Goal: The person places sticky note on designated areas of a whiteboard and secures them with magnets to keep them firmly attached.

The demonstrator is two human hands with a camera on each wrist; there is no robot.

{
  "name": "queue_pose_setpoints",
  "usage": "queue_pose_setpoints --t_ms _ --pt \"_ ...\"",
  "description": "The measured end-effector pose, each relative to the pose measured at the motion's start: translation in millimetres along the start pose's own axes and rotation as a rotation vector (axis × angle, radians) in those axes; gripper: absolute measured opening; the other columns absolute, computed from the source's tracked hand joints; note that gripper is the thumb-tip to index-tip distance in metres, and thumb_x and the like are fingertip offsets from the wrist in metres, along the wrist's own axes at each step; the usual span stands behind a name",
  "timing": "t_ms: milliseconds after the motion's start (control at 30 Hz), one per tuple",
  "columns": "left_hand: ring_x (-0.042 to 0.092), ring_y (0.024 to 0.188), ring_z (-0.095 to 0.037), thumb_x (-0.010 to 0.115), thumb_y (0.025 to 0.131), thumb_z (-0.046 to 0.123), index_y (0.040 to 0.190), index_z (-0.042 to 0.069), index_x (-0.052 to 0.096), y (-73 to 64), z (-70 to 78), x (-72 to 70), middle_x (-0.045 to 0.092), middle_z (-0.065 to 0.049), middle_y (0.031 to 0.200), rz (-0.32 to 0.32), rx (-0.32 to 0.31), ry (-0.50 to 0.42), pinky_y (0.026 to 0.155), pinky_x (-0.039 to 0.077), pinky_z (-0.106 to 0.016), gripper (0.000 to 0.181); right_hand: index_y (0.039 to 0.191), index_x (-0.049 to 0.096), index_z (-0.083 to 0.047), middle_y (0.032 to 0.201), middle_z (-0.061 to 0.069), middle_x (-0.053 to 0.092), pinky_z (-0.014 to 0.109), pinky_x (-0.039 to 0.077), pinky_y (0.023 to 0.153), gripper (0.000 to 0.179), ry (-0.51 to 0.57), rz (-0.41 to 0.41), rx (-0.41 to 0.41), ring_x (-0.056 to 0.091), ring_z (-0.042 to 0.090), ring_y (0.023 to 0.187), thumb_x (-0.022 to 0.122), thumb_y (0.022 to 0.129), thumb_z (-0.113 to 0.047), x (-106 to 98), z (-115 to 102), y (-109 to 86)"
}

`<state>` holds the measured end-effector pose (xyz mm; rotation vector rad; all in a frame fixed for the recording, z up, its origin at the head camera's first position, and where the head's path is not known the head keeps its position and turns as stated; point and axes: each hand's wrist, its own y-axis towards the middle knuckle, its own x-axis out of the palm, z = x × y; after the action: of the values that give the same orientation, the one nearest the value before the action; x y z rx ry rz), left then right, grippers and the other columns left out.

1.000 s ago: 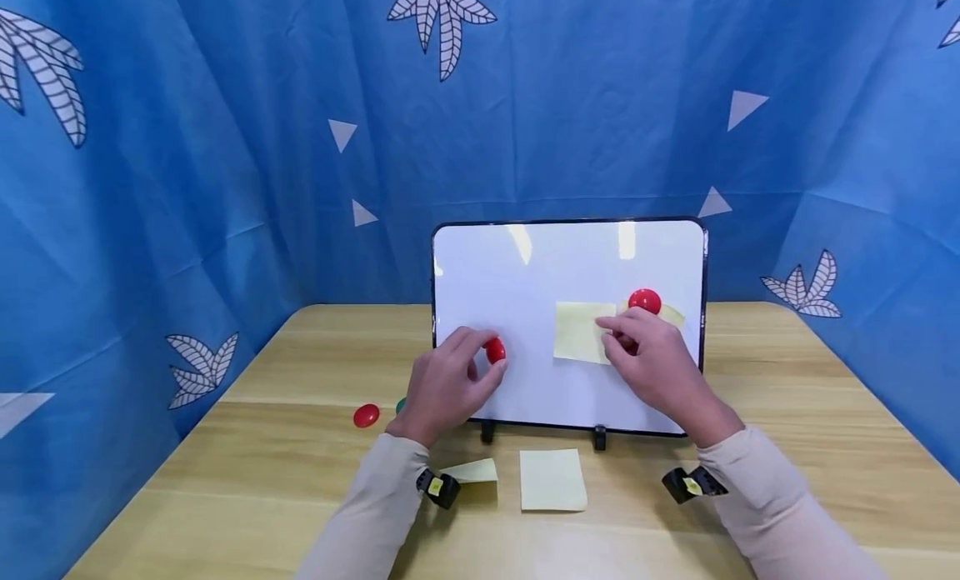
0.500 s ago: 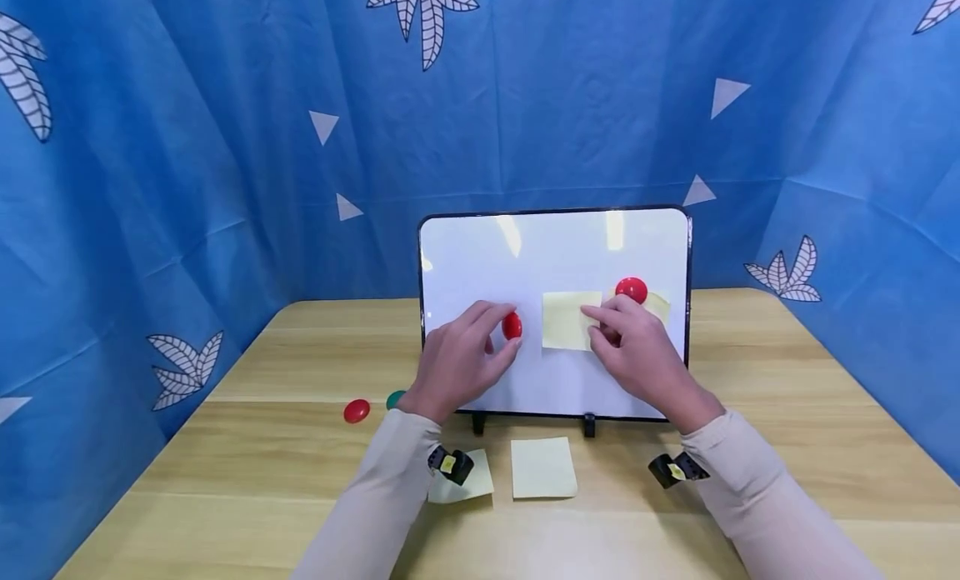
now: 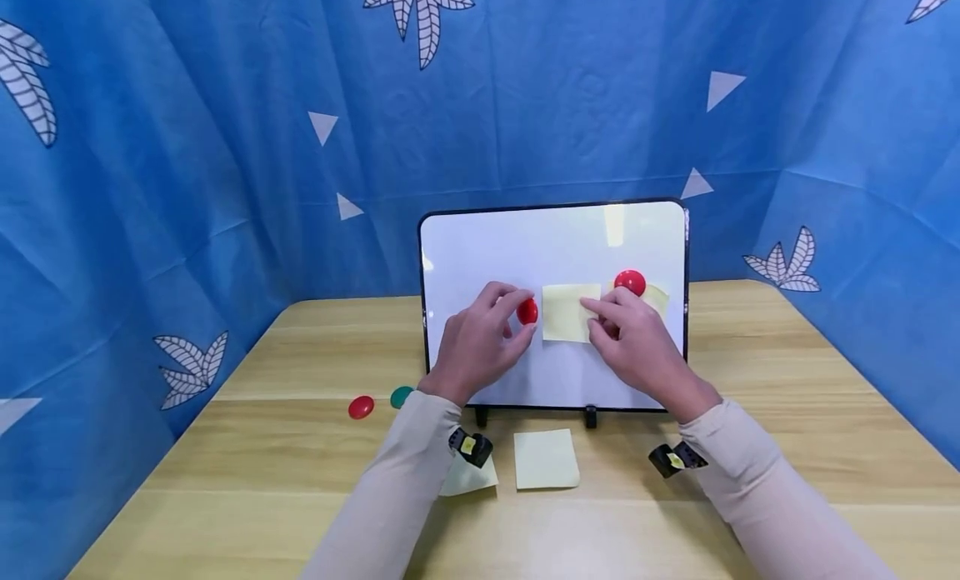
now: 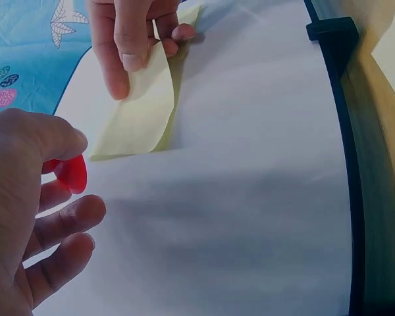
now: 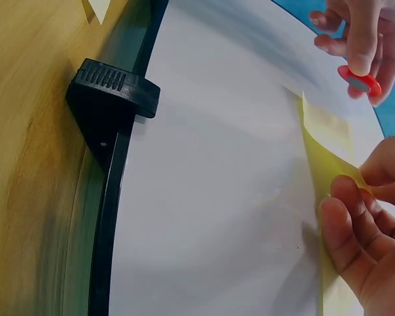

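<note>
Yellow note, pinched at three o'clock by the right grip; at its nine o'clock, the left grip pinches a red magnet; whiteboard behind. Paper is best kept flat, magnet square-on.

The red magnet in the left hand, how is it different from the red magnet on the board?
The held magnet is pinched by the left hand; the other magnet sits on the whiteboard, over a yellow note. The held magnet is turned sideways, while the other magnet's round front faces out. The held magnet's grey back shows in the right wrist view; the other magnet's back is hidden. Both are red and round.
</note>
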<state>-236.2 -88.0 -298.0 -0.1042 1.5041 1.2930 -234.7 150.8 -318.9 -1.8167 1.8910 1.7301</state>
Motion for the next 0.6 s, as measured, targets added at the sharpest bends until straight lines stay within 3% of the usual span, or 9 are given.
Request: queue_pose_setpoints --t_ms 600 --pt "0.062 0.070 -0.008 0.080 0.086 0.025 0.127 0.011 0.067 23.7 11.5 19.5 0.064 -0.004 0.121 0.064 0.057 0.046 0.064 0.051 -0.017 0.045 0.125 0.069 0.001 0.093 0.007 0.056 0.028 0.052 0.062 0.039 -0.005 -0.012 0.015 0.051 0.016 0.073 0.074 0.086 -0.001 -3.0 0.7 0.2"
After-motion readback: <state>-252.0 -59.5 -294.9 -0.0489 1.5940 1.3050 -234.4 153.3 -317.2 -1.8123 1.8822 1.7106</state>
